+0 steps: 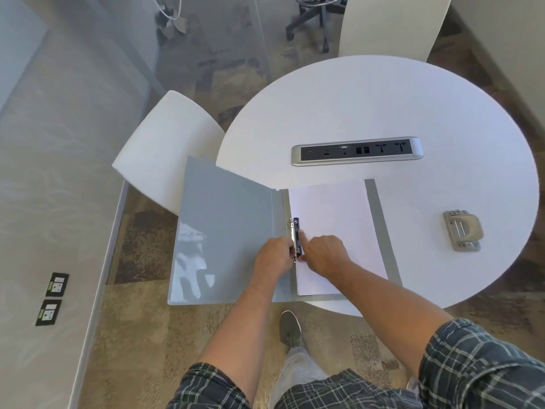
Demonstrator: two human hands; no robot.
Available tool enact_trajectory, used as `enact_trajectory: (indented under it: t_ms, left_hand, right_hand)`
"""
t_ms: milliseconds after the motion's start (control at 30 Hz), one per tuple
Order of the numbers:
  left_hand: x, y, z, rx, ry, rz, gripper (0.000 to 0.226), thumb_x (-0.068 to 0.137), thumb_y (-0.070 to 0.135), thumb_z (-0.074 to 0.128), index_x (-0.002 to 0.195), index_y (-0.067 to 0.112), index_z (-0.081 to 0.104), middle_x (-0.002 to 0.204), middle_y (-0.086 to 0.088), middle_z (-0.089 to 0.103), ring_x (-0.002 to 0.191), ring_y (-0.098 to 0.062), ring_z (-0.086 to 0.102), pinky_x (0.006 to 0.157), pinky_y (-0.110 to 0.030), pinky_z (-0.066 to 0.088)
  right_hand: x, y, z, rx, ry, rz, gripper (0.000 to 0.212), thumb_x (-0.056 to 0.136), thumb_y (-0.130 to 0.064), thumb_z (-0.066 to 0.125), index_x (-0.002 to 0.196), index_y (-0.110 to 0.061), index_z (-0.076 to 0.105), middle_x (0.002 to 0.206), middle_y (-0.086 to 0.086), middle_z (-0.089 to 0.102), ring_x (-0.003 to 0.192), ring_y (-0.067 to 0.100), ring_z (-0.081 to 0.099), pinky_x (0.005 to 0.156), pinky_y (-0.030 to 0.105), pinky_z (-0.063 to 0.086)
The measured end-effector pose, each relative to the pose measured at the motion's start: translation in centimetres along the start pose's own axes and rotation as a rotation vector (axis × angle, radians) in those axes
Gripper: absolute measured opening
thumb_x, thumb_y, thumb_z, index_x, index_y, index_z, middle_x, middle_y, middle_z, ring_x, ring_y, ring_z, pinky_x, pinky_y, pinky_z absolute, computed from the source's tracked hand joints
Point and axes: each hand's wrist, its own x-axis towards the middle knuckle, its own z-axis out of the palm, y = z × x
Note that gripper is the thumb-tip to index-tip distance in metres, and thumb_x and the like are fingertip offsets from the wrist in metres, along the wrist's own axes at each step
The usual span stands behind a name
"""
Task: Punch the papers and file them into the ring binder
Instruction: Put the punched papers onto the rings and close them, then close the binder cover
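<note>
**A:** Any brands or labels legible?

**B:** None. Two dark floor plates [52,299] at the near left carried pale stickers, print too small to read. The power strip [357,150] set into the tabletop [383,107] showed sockets and ports, no readable marking. The hole punch [462,234] bore no visible name.

**A:** Binder position?

**B:** The grey ring binder [224,231] lay open at the near-left edge of the round white tabletop. Its left cover overhung the edge, above the floor and a white chair [165,149]. Its right cover lay on the tabletop.

**A:** Papers?

**B:** The white papers [336,219] lay flat on the right cover, left edge at the ring mechanism [296,239]. A grey margin of cover showed to their right and along the near edge.

**A:** Left hand?

**B:** The left hand [274,255] was curled, fingers closed on the metal rings from the left side.

**A:** Right hand?

**B:** The right hand [323,252] rested on the near-left part of the papers, fingers bent and reaching to the dark clamp bar of the mechanism. Whether it pinched the bar or only pressed it, I could not tell.

**A:** Punch?

**B:** On the tabletop, well apart, to the right of the binder, untouched.
</note>
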Motion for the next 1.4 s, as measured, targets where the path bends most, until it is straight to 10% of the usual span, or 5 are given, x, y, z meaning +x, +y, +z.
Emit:
enact_trajectory:
  t_ms: [400, 533, 900, 1133, 1400]
  left_hand:
    - [-8.2, -2.4, -10.5, 0.122, 0.857, -0.092, 0.075, 0.080, 0.044, 0.077, 0.144, 0.017, 0.050, 0.164, -0.024, 0.024, 0.153, -0.042, 0.019, 0.119, -0.056, 0.015]
    - [-10.7, -7.3, -15.4, -0.099, 0.569, -0.556, 0.103, 0.078, 0.070, 0.068, 0.155, 0.015, 0.027, 0.147, -0.021, 0.052, 0.136, -0.043, 0.048, 0.112, -0.061, 0.032]
    - [-10.2, -0.7, -14.0, -0.876, 0.212, -0.013, 0.044, 0.078, 0.060, 0.074, 0.109, 0.029, 0.077, 0.098, 0.006, 0.080, 0.082, -0.017, 0.077, 0.089, -0.046, 0.058]
    - [-5.8, 3.7, -7.2, -0.511, -0.058, 0.199, 0.037, 0.097, 0.054, 0.056, 0.130, 0.042, 0.067, 0.149, 0.018, 0.054, 0.137, -0.008, 0.049, 0.114, -0.036, 0.038]
    - [-1.8, 3.6, 1.5, 0.154, -0.123, 0.235, 0.089, 0.093, 0.045, 0.065, 0.158, 0.052, 0.005, 0.169, 0.019, -0.013, 0.158, -0.031, -0.005, 0.125, -0.052, 0.014]
  right_hand:
    - [-2.3, 1.5, -0.8, 0.076, -0.139, 0.057, 0.079, 0.101, -0.051, 0.052, 0.164, -0.023, 0.015, 0.115, 0.006, 0.070, 0.103, 0.027, 0.068, 0.074, 0.034, 0.049]
    - [-2.2, 1.5, -0.6, 0.075, -0.154, 0.065, 0.078, 0.101, -0.050, 0.053, 0.164, -0.024, 0.014, 0.112, 0.005, 0.070, 0.101, 0.026, 0.068, 0.078, 0.035, 0.054]
    - [-2.3, 4.8, -2.7, 0.981, -0.217, 0.171, 0.085, 0.091, -0.063, 0.063, 0.162, -0.037, 0.023, 0.142, -0.003, 0.063, 0.132, 0.021, 0.058, 0.112, 0.038, 0.040]
    - [-5.8, 10.7, -5.6, 1.891, -0.202, 0.320, 0.075, 0.095, -0.078, 0.027, 0.122, -0.023, 0.072, 0.093, 0.005, 0.077, 0.077, 0.019, 0.073, 0.070, 0.032, 0.054]
    - [-9.1, 13.8, -2.8, 1.659, 0.036, 0.468, 0.031, 0.080, -0.008, 0.085, 0.109, -0.004, 0.074, 0.109, 0.016, 0.077, 0.085, 0.023, 0.078, 0.070, 0.033, 0.060]
